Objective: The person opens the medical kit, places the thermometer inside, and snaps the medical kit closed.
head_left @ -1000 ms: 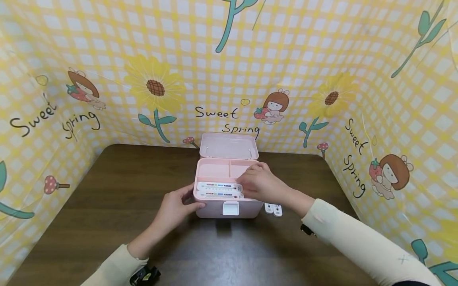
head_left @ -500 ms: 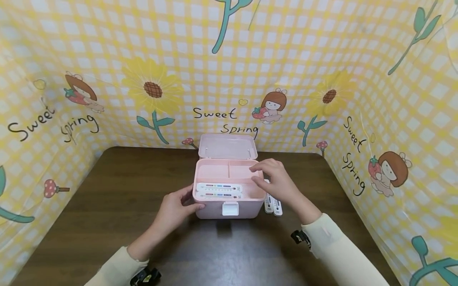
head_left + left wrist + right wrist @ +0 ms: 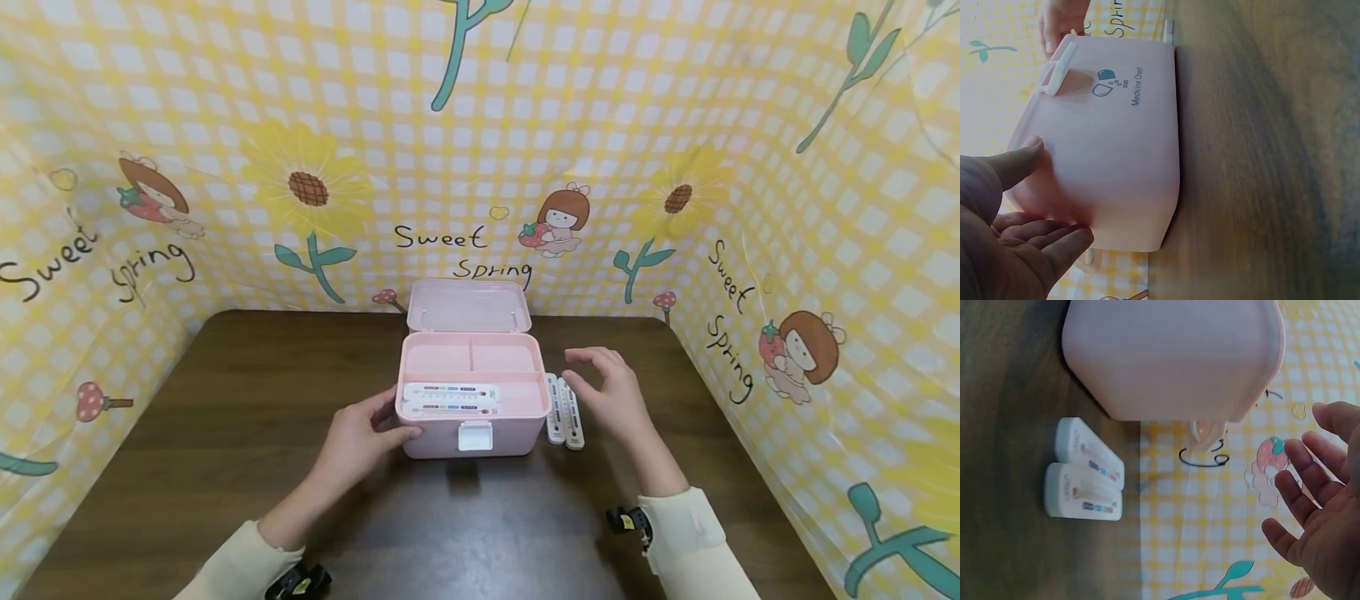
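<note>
An open pink medicine chest (image 3: pixel 435 437) stands at the table's middle, its lid (image 3: pixel 468 307) tipped back. My left hand (image 3: pixel 356 442) holds its front left corner, the thumb (image 3: pixel 1025 156) on the front wall and the fingers (image 3: pixel 1063 250) along the side. Inside the front compartment lie two white strips (image 3: pixel 450 393) with coloured bands and scale marks, like thermometers. Two similar white strips (image 3: pixel 572 421) lie side by side on the table, right of the chest. Just above them, my right hand (image 3: pixel 615 400) is held with fingers apart and nothing in it.
Two bare compartments (image 3: pixel 506 354) fill the back of the chest's tray. A white latch (image 3: pixel 476 436) sits at its front. Yellow checked cloth (image 3: pixel 322 100) walls the dark wooden table (image 3: pixel 300 367) at the back and sides.
My right hand has come out of the chest's front compartment and moved right, over the two strips on the table. The left hand stays at the chest's corner.
</note>
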Tool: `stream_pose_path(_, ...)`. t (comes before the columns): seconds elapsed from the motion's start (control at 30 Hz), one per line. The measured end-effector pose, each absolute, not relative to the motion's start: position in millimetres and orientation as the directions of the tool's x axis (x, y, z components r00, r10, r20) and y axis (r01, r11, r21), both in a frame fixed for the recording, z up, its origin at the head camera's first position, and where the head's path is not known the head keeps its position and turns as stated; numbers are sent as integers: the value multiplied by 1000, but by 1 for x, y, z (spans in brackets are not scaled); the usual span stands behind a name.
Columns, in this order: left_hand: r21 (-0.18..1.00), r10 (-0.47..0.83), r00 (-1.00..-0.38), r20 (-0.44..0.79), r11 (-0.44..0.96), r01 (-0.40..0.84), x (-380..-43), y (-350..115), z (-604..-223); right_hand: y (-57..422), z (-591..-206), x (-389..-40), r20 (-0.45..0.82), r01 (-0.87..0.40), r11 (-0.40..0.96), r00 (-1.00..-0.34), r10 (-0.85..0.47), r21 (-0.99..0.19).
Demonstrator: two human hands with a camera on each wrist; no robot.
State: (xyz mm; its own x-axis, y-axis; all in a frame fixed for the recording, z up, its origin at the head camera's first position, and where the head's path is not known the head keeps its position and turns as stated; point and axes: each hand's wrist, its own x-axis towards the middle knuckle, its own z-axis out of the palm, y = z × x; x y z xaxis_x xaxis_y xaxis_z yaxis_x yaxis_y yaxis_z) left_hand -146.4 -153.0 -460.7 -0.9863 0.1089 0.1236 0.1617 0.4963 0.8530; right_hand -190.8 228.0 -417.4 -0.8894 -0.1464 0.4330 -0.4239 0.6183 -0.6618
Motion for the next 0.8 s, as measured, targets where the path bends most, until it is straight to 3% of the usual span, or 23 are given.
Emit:
stream_pose_path(0.4,844,103,-989,110,515,148,-147,-154,-459,237,-445,-179,314,-218,605,-948,56,-766)
stream_pose_path(0.8,835,103,-988,112,530,149,-149,-152,-462,242,-485,-170,107,-1,627,-985,132,-779)
